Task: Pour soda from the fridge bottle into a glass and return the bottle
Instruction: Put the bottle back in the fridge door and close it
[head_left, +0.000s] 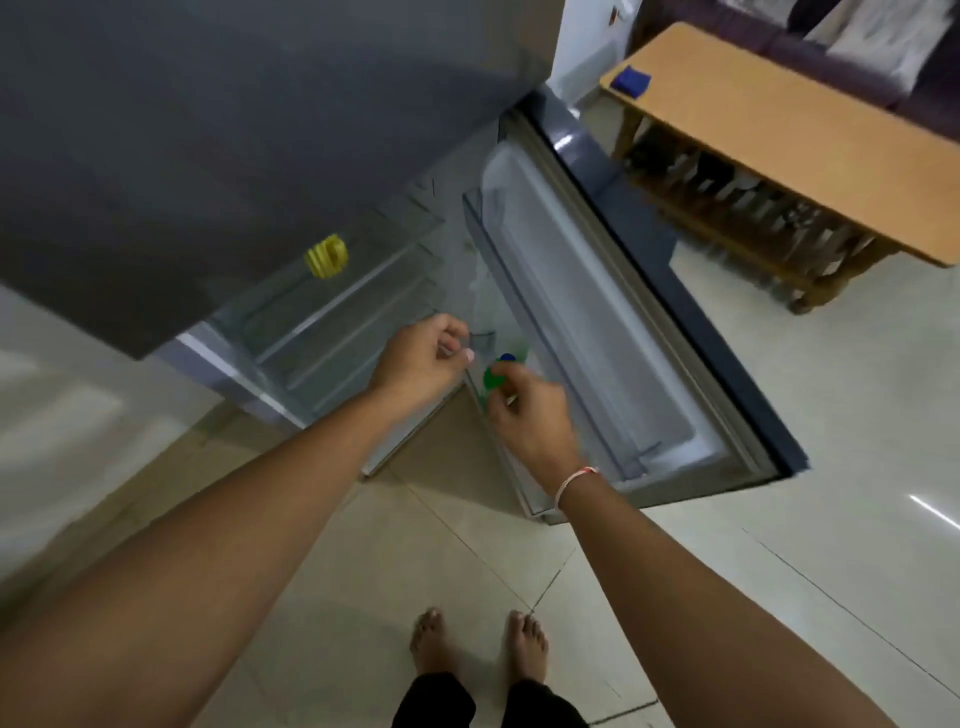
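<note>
Currently right hand (530, 415) is curled over a green bottle cap (492, 378), fingers on it; looks like a grip on the cap, though blur makes the contact hard to confirm. Bottle body below is mostly hidden, it stands in the lower door rack (613, 374) of the open fridge door (675, 291). A blue cap (507, 357) sits touching at 1 o'clock of the green one. Left hand (421, 364) is at 9 o'clock of the caps, fingers curled shut near the rack's edge; cannot tell if it holds anything. Thin band (571, 480) on the right wrist. Yellow object (326, 256) on a fridge shelf at 11 o'clock of the left hand. Wooden tabletop (779, 140) at 2 o'clock, well apart, with a blue item (630, 79) on its far end. Bare feet (478, 644) on tiled floor (779, 519) at 6 o'clock.
</note>
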